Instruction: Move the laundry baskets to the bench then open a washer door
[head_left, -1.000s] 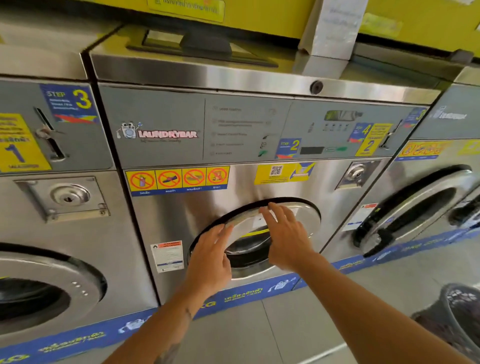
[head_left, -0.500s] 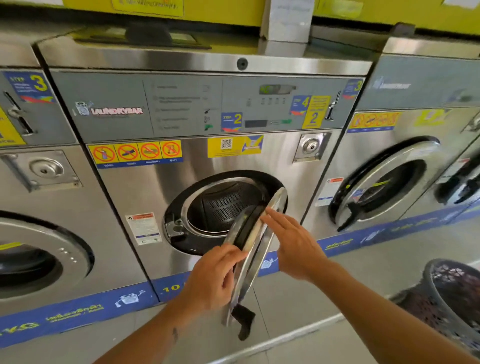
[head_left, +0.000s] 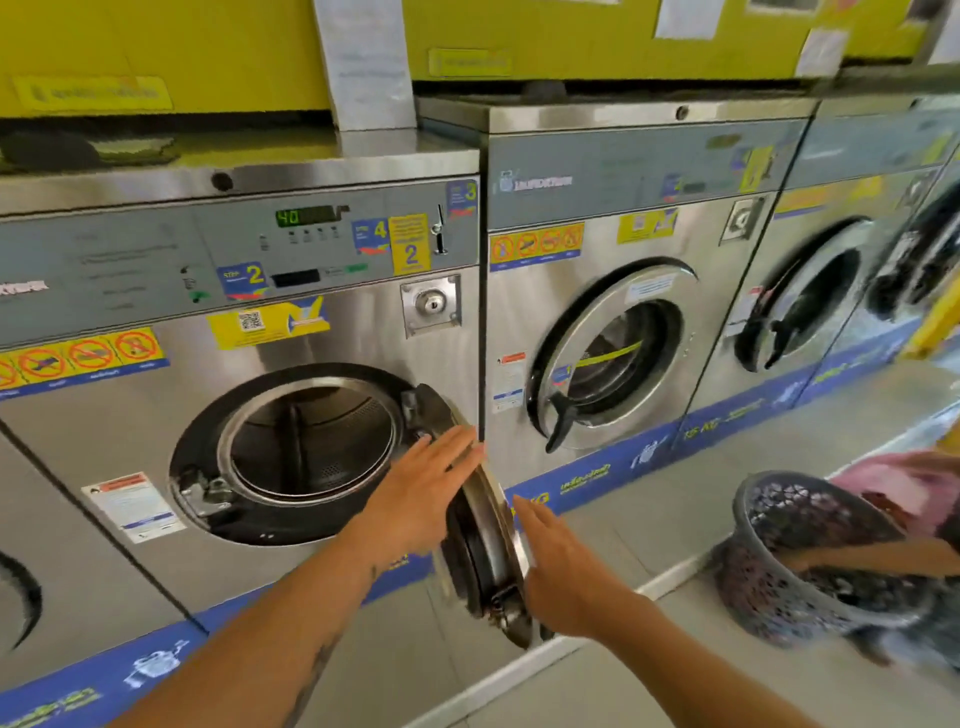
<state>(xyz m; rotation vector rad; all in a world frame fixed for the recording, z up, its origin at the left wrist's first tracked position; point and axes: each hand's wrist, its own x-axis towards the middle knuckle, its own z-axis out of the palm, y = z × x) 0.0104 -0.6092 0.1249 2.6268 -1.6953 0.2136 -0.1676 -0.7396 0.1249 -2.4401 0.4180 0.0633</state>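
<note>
A steel front-loading washer (head_left: 332, 332) fills the left half of the view, its round drum opening (head_left: 311, 441) exposed. Its door (head_left: 485, 540) hangs swung out to the right, seen nearly edge-on. My left hand (head_left: 421, 493) lies flat with spread fingers against the door's inner side. On the door's outer side, my right hand (head_left: 566, 577) is open and close to the rim; I cannot tell if it touches. A grey mesh laundry basket (head_left: 800, 561) with dark clothes sits on the floor at the right.
A second washer (head_left: 613, 332) with its door ajar stands right of the open one, and more machines follow further right. Another person's arm (head_left: 883, 564) reaches into the basket, with pink cloth (head_left: 893, 483) behind it. A raised tiled step (head_left: 597, 525) runs along the machines.
The door went from shut against the washer to swung wide open to the right. Both hands followed it, and the view shifted right, bringing the basket and another person's arm into sight.
</note>
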